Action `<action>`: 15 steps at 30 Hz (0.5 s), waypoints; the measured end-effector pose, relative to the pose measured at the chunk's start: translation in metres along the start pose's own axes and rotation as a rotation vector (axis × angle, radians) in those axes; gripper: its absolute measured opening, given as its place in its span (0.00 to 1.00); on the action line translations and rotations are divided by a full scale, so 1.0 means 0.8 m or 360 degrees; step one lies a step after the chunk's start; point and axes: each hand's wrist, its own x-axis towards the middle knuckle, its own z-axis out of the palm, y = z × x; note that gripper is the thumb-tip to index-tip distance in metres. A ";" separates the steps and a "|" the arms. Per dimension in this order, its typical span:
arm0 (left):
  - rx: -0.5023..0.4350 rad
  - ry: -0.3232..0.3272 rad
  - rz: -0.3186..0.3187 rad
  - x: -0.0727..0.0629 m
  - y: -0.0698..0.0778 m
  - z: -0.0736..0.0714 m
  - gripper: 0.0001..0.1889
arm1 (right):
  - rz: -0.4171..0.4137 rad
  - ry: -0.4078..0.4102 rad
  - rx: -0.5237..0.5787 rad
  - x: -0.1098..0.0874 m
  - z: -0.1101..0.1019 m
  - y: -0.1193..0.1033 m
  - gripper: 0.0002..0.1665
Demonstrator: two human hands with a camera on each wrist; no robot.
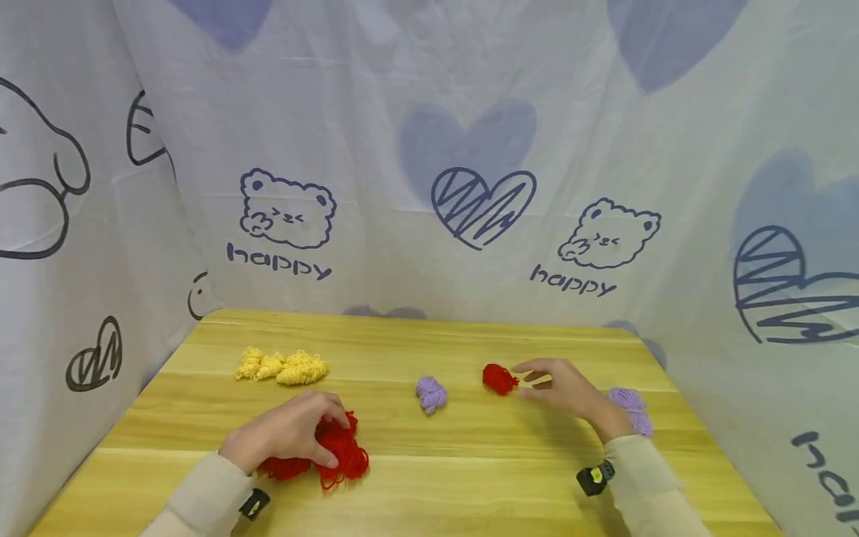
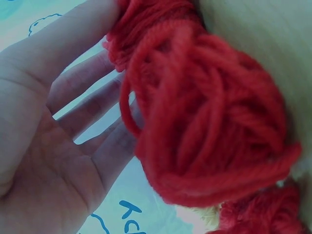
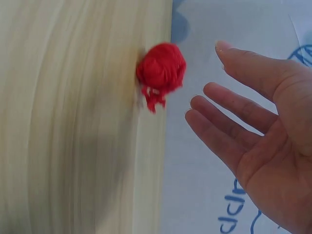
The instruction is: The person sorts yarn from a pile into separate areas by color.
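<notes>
At the front left, my left hand [image 1: 295, 429] holds a loose skein of red yarn [image 1: 344, 451] between thumb and fingers. Its looped strands fill much of the left wrist view, where the fingers [image 2: 92, 90] reach behind the skein. More red yarn [image 1: 285, 468] lies below that hand, partly covered by it. Over the right part of the table is my right hand [image 1: 564, 389], fingers extended and palm bare in the right wrist view. Its fingertips come near a small red yarn ball [image 3: 162, 68] on the table, with a gap between them in that view.
Several yellow yarn bundles [image 1: 302, 368] lie in a row at the back left. One purple yarn bundle [image 1: 430, 394] sits mid-table; another purple bundle [image 1: 631, 410] is partly behind the right wrist. White printed curtains [image 1: 382, 246] border the wooden table [image 1: 470, 492] at the back and sides.
</notes>
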 end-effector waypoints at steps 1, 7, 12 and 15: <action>-0.0001 -0.0002 -0.0003 0.000 0.000 0.000 0.26 | -0.0014 -0.0001 0.0016 0.003 0.004 -0.002 0.24; 0.0024 0.0007 0.0013 0.000 -0.001 0.002 0.25 | -0.0045 -0.0009 0.0037 0.015 0.021 -0.010 0.25; 0.0010 0.0012 0.0030 0.001 -0.001 0.002 0.25 | -0.0082 0.0004 0.0026 0.023 0.033 -0.019 0.24; 0.0004 0.0009 0.0037 0.002 -0.001 0.001 0.25 | -0.0098 0.0004 0.0057 0.027 0.039 -0.025 0.23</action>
